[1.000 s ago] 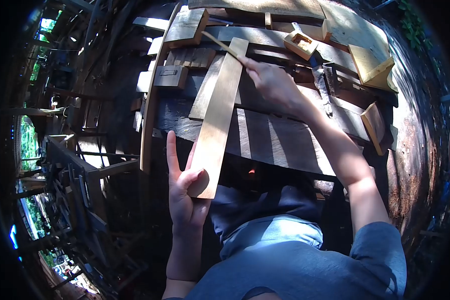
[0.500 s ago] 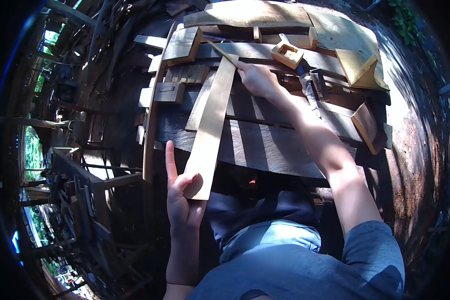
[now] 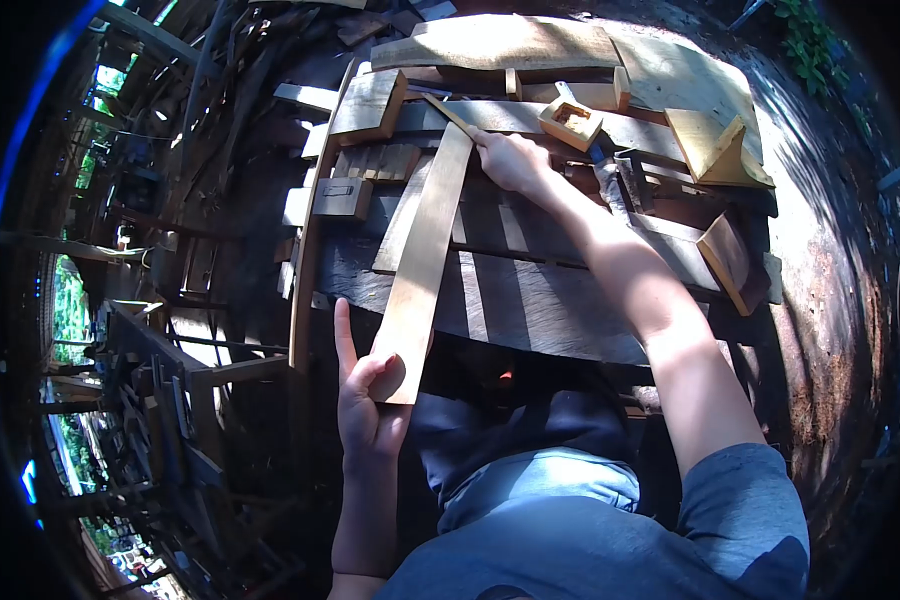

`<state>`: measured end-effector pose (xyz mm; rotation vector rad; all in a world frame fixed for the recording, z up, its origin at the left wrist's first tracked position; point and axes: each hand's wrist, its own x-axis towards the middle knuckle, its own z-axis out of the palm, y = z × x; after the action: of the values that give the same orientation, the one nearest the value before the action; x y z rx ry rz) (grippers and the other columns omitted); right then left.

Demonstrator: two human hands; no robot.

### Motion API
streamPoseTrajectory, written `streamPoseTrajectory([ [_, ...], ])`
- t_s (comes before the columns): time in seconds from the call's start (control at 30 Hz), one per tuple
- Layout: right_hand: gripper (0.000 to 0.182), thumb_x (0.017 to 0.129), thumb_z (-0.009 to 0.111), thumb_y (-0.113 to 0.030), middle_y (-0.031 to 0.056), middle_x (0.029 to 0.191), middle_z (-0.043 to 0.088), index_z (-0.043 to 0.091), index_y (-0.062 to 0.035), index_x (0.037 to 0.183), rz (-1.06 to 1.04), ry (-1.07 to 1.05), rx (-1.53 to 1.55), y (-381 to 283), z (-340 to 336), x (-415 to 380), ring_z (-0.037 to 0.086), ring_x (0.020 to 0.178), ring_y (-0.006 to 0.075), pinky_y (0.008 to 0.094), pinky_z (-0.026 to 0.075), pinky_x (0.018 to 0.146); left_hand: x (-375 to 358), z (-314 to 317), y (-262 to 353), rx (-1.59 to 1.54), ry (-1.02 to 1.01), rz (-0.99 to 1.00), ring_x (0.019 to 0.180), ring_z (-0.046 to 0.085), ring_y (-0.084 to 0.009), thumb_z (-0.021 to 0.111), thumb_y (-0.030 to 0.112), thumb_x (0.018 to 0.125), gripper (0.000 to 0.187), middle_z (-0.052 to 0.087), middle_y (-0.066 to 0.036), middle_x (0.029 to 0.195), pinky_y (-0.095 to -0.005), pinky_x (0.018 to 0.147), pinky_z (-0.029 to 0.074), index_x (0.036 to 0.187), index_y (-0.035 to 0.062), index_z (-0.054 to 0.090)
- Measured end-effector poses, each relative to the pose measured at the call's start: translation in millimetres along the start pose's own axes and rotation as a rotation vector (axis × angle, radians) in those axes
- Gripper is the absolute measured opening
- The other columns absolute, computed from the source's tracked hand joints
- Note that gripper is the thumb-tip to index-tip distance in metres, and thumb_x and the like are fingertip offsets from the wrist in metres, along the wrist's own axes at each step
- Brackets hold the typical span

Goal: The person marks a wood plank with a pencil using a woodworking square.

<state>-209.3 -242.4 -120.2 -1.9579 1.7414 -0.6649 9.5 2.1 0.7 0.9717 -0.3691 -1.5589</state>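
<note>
My left hand (image 3: 368,395) grips the near end of a long, flat wooden board (image 3: 425,255), thumb on top and one finger stretched out along its left side. The board slants up and away over the slatted workbench (image 3: 550,300). At its far end my right hand (image 3: 512,162) is closed around a thin, yellowish wooden-looking strip (image 3: 448,111), which lies across the board's end edge and points to the upper left. I cannot make out exactly what kind of tool or stick the strip is.
On the bench are a wooden block (image 3: 368,105), a small block with a slot (image 3: 341,198), a hollowed wooden box (image 3: 572,122), a hammer-like tool (image 3: 610,185) and angled wooden pieces (image 3: 715,150). A long upright plank (image 3: 303,270) edges the bench's left side.
The view has tilted slightly, so the bench sits a little lower in the picture. Both hands keep their holds, and the strip still crosses the board's far end.
</note>
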Motion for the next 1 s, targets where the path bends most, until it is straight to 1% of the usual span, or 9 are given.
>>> streamPoseTrajectory([
  [0.07,0.042,0.1,0.045,-0.028,0.0243,0.108,0.068,0.052,-0.0267,0.141,0.122,-0.055,-0.032,-6.0,-6.1,-1.5,0.067,0.098,0.0401,0.049,0.054,0.085,-0.7,5.6,0.8,-0.018,-0.002,0.004,0.129,0.052,-0.0376,0.046,-0.01,0.083,0.091,0.041,-0.029,0.145,-0.0457,0.106,0.048,0.159,0.0276,0.012],
  [0.3,0.048,0.097,0.049,-0.026,0.0211,0.072,0.067,0.048,-0.0332,0.144,-0.13,-0.179,0.114,-56.0,-51.8,-138.0,0.069,0.068,0.0344,0.0485,0.055,0.067,0.0,4.6,3.5,0.01,0.013,-0.021,0.13,0.051,-0.0379,0.044,-0.009,0.082,0.091,0.041,-0.03,0.146,-0.0445,0.107,0.048,0.159,0.0272,0.011],
  [0.37,0.048,0.098,0.049,-0.024,0.0194,0.086,0.071,0.046,-0.0296,0.146,-0.023,-0.369,0.107,-57.8,-67.5,-126.1,0.069,0.073,0.0367,0.0434,0.055,0.074,-0.6,12.6,5.6,-0.02,-0.052,-0.015,0.132,0.049,-0.04,0.044,-0.01,0.08,0.093,0.039,-0.03,0.147,-0.0504,0.112,0.041,0.159,0.0273,0.009],
  [0.4,0.049,0.098,0.049,-0.025,0.0222,0.093,0.07,0.045,-0.0287,0.147,-0.1,-0.198,0.195,-31.4,-39.1,-105.0,0.07,0.08,0.0365,0.0431,0.054,0.077,0.0,13.7,5.5,-0.016,-0.057,-0.019,0.132,0.049,-0.04,0.044,-0.01,0.08,0.093,0.039,-0.03,0.147,-0.0504,0.112,0.041,0.159,0.0273,0.009],
  [0.47,0.043,0.099,0.047,-0.027,0.0245,0.11,0.068,0.052,-0.0184,0.141,0.192,-0.174,0.297,-34.6,-49.5,-68.1,0.067,0.101,0.0386,0.0429,0.051,0.089,-0.2,14.0,6.6,-0.043,-0.059,-0.012,0.134,0.046,-0.0421,0.043,-0.01,0.079,0.095,0.036,-0.031,0.148,-0.0572,0.115,0.034,0.159,0.0272,0.007],
  [0.5,0.043,0.099,0.046,-0.029,0.0249,0.114,0.066,0.054,-0.0173,0.14,-0.017,0.017,0.239,15.0,1.3,-21.3,0.065,0.108,0.0405,0.0446,0.05,0.095,-0.5,12.1,6.4,-0.032,-0.055,-0.014,0.134,0.046,-0.0423,0.044,-0.009,0.08,0.094,0.036,-0.031,0.148,-0.0608,0.114,0.033,0.159,0.0269,0.008],
  [0.6,0.045,0.099,0.04,-0.033,0.0225,0.115,0.067,0.051,-0.0286,0.142,0.193,-0.071,0.06,-5.7,-10.5,-7.1,0.064,0.109,0.0399,0.0524,0.049,0.095,0.4,11.5,6.8,-0.015,-0.012,-0.008,0.135,0.045,-0.0424,0.046,-0.008,0.08,0.093,0.036,-0.031,0.149,-0.06,0.114,0.033,0.159,0.027,0.009],
  [0.8,0.046,0.099,0.047,-0.023,0.0174,0.077,0.07,0.049,-0.0312,0.144,-0.064,-0.111,0.153,-42.4,-34.8,-117.9,0.068,0.063,0.0323,0.0469,0.055,0.068,1.1,10.7,10.4,-0.05,-0.033,-0.027,0.136,0.044,-0.0416,0.047,-0.008,0.078,0.096,0.036,-0.03,0.149,-0.0605,0.113,0.034,0.159,0.0282,0.009],
  [1.0,0.043,0.099,0.046,-0.029,0.0211,0.08,0.069,0.052,-0.032,0.142,0.081,-0.123,0.238,-25.4,-34.5,-78.9,0.069,0.073,0.0372,0.0484,0.054,0.069,0.6,17.8,14.4,-0.014,-0.027,-0.042,0.137,0.042,-0.0426,0.046,-0.007,0.077,0.096,0.033,-0.029,0.151,-0.063,0.112,0.034,0.158,0.0288,0.011],
])
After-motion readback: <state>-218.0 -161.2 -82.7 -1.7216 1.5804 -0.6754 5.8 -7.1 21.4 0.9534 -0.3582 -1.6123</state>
